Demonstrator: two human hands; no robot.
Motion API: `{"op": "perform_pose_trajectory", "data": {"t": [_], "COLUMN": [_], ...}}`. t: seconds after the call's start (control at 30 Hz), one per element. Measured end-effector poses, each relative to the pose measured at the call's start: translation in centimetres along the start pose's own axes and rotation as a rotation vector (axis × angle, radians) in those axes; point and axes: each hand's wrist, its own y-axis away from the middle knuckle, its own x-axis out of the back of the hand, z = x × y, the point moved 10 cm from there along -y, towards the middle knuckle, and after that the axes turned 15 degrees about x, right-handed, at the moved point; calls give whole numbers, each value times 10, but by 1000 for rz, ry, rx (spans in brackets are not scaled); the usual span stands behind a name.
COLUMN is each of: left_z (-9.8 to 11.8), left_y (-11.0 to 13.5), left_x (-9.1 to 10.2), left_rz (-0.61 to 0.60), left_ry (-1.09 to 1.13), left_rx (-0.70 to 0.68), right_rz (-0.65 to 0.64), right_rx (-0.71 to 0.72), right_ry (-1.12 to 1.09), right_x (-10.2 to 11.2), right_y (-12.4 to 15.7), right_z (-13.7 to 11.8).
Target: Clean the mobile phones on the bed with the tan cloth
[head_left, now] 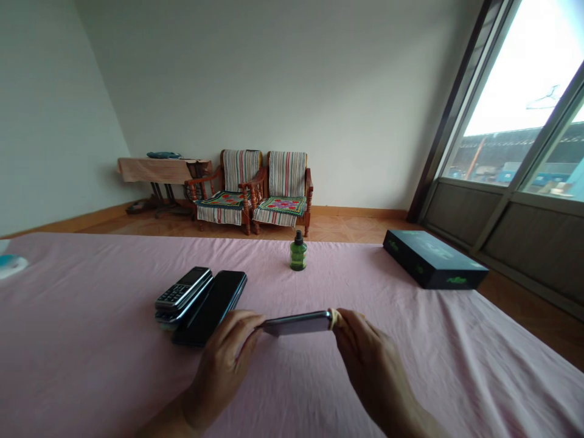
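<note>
A slim smartphone (298, 323) hangs edge-on just above the pink tablecloth (91, 340), held flat between both hands. My left hand (223, 371) pinches its left end with curled fingers. My right hand (371, 365) grips its right end, with a small yellowish bit at the fingertips that I cannot make out. Just left of my left hand lie a black smartphone (214, 304) and a small keypad phone (185, 289) stacked on another handset.
A small green bottle (298, 251) stands at mid-table beyond the phone. A dark flat box (433, 258) lies at the right far edge. A white-blue object (11, 264) sits at the left edge. Two wooden armchairs (255, 188) and a side table stand by the far wall; windows on the right.
</note>
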Motion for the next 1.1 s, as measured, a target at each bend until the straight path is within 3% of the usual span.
{"op": "perform_pose_trajectory", "data": {"t": [0.13, 0.37, 0.47, 0.67, 0.87, 1.1], "left_z": [22, 67, 72, 58, 56, 51], "left_y": [3, 8, 7, 3, 7, 8], "left_x": [0, 17, 21, 25, 23, 18], "left_rz": [-5, -16, -26, 19, 22, -11], "left_ry": [53, 208, 214, 165, 180, 217], "left_rx": [-61, -155, -182, -119, -131, -118], "right_rz": [69, 69, 81, 231, 213, 61], "right_rx": [358, 677, 665, 359, 517, 596], "right_ry": [247, 363, 287, 75, 182, 267], "right_x": [13, 6, 5, 20, 9, -20], "right_y": [-3, 0, 2, 6, 16, 18], "right_z": [-46, -99, -103, -66, -76, -103]}}
